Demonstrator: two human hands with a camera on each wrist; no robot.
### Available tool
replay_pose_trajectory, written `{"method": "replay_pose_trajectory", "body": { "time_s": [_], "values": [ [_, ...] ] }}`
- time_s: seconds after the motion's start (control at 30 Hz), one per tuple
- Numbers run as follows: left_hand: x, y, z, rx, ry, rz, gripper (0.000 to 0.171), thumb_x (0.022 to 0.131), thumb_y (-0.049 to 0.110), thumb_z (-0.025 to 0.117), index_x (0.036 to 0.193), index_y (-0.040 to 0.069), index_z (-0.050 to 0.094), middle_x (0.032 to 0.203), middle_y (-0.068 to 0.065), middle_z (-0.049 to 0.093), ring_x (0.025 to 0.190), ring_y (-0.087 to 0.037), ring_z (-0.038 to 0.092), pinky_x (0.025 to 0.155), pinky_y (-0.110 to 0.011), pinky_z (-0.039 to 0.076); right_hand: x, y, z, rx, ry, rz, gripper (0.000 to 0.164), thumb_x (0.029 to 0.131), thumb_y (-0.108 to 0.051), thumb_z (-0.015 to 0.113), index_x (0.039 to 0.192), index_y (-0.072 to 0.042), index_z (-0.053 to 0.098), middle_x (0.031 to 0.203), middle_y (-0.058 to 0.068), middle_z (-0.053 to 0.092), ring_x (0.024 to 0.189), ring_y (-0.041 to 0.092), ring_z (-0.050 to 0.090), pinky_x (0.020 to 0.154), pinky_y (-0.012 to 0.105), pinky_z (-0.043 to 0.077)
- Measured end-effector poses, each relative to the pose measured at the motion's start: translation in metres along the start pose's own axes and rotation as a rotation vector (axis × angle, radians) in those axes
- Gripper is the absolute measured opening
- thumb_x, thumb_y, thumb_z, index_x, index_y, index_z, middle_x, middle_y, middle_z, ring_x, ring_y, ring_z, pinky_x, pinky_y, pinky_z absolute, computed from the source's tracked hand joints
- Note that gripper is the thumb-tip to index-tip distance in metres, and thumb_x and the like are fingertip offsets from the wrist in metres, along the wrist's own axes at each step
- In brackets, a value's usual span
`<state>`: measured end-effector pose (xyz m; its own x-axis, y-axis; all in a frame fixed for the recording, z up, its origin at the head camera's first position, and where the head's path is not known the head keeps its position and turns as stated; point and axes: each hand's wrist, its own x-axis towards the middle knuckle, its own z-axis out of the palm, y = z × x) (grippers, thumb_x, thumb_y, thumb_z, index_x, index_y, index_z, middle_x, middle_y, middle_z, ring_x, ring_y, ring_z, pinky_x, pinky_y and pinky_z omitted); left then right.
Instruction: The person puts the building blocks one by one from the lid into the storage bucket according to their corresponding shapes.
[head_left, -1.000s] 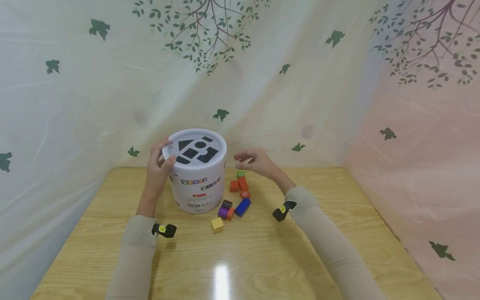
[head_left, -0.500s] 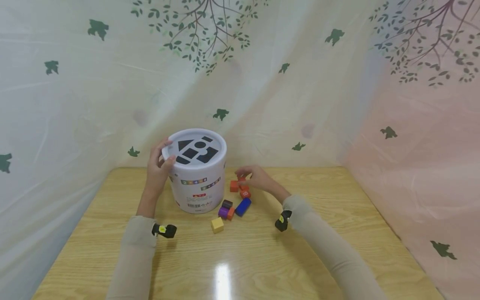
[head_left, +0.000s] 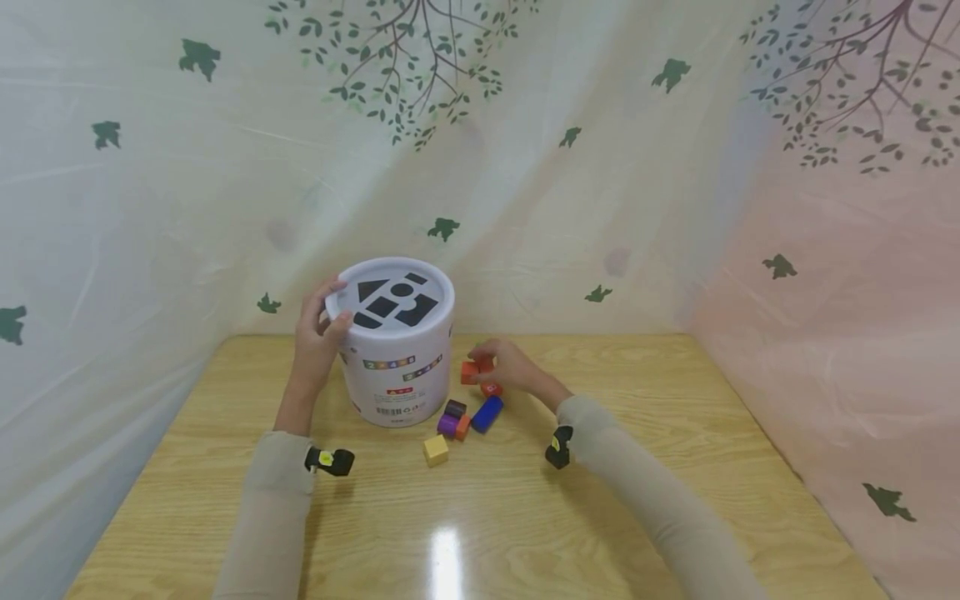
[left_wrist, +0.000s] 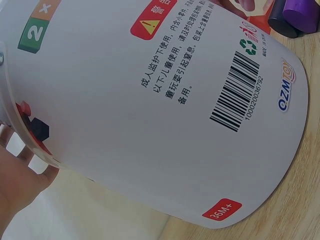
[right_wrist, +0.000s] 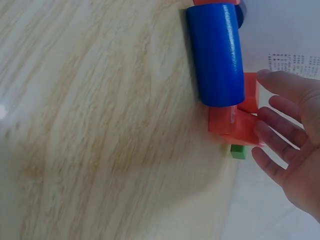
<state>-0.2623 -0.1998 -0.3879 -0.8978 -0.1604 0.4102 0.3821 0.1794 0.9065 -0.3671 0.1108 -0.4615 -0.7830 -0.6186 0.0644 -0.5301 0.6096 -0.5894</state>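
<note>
A white lidded bucket with black shape-cutouts on its lid stands upright left of centre. My left hand grips its upper rim from the left, thumb and fingertips over the lid edge. In the left wrist view that hand shows at the lid's edge, beside the printed wall. To the bucket's right, my right hand reaches over red blocks, partly covering them. In the right wrist view its fingers are spread right at the red blocks; a green block peeks out beyond.
Nearer on the wooden table lie a blue cylinder, a purple block, a dark cylinder, an orange block and a yellow cube. A patterned curtain hangs behind the table.
My right hand has come down from above the table beside the bucket to the red blocks, then shifted slightly nearer. The left hand and bucket have stayed put.
</note>
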Motion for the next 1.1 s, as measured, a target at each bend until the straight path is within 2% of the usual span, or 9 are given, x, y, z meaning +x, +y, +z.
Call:
{"method": "replay_pose_trajectory", "body": {
  "time_s": [0.07,0.13,0.3,0.37,0.43,0.73,0.97,1.1],
  "values": [
    [-0.001,0.002,0.000,0.001,-0.002,-0.010,0.062,0.095,0.025,0.054,0.152,0.007,0.041,0.163,-0.014,0.027,0.147,-0.036,0.033,0.123,-0.061,0.030,0.001,0.001,0.002,-0.019,-0.003,-0.003,0.047,0.084,-0.015,0.082,0.125,0.002,0.069,0.116,0.015,0.073,0.103,0.024,0.065,0.094,0.037,0.057],
    [0.002,-0.006,0.000,0.002,0.001,-0.013,0.061,0.096,0.027,0.054,0.153,0.011,0.041,0.164,-0.011,0.027,0.147,-0.035,0.032,0.122,-0.062,0.031,0.002,0.002,0.003,-0.032,-0.002,-0.003,0.046,0.084,-0.015,0.083,0.125,0.001,0.070,0.115,0.014,0.073,0.101,0.022,0.065,0.092,0.035,0.057],
    [0.001,-0.006,0.000,0.002,0.000,-0.018,0.061,0.096,0.027,0.053,0.153,0.010,0.040,0.164,-0.009,0.027,0.147,-0.033,0.033,0.122,-0.061,0.033,0.002,0.002,0.005,-0.034,-0.004,0.000,0.044,0.085,-0.016,0.082,0.124,-0.001,0.071,0.111,0.012,0.073,0.097,0.020,0.063,0.088,0.032,0.057],
    [-0.002,0.003,0.000,0.001,-0.003,-0.023,0.062,0.095,0.025,0.053,0.153,0.006,0.039,0.164,-0.011,0.026,0.147,-0.034,0.033,0.122,-0.060,0.033,0.002,0.001,0.005,-0.022,-0.008,0.003,0.042,0.085,-0.015,0.082,0.123,-0.001,0.071,0.109,0.011,0.073,0.096,0.019,0.064,0.086,0.030,0.058],
    [-0.003,0.004,0.000,0.000,-0.002,-0.021,0.062,0.095,0.025,0.053,0.153,0.006,0.040,0.164,-0.011,0.027,0.146,-0.034,0.034,0.122,-0.060,0.034,0.002,-0.001,0.007,0.003,-0.016,0.012,0.040,0.085,-0.013,0.081,0.121,0.000,0.071,0.107,0.011,0.073,0.094,0.018,0.066,0.084,0.029,0.059],
    [-0.002,0.003,0.000,0.004,-0.004,-0.005,0.062,0.095,0.025,0.053,0.152,0.005,0.039,0.164,-0.011,0.027,0.147,-0.034,0.032,0.124,-0.059,0.030,-0.001,-0.005,0.016,-0.043,-0.023,0.006,0.037,0.086,-0.015,0.081,0.119,-0.002,0.072,0.111,0.011,0.074,0.101,0.021,0.066,0.093,0.035,0.058],
    [-0.002,0.003,0.000,0.001,-0.007,-0.007,0.061,0.095,0.025,0.053,0.152,0.005,0.040,0.164,-0.011,0.026,0.148,-0.035,0.032,0.123,-0.059,0.031,-0.001,-0.007,0.018,-0.001,-0.060,-0.038,0.035,0.084,-0.009,0.079,0.118,0.000,0.071,0.107,0.014,0.075,0.084,0.016,0.067,0.075,0.025,0.058],
    [-0.002,0.002,0.000,0.000,-0.005,-0.005,0.062,0.095,0.025,0.053,0.152,0.005,0.040,0.164,-0.011,0.026,0.148,-0.035,0.032,0.124,-0.059,0.031,-0.001,-0.008,0.019,-0.021,-0.069,-0.059,0.036,0.083,-0.009,0.078,0.117,-0.001,0.071,0.105,0.012,0.075,0.081,0.014,0.064,0.071,0.021,0.055]
  ]
}}
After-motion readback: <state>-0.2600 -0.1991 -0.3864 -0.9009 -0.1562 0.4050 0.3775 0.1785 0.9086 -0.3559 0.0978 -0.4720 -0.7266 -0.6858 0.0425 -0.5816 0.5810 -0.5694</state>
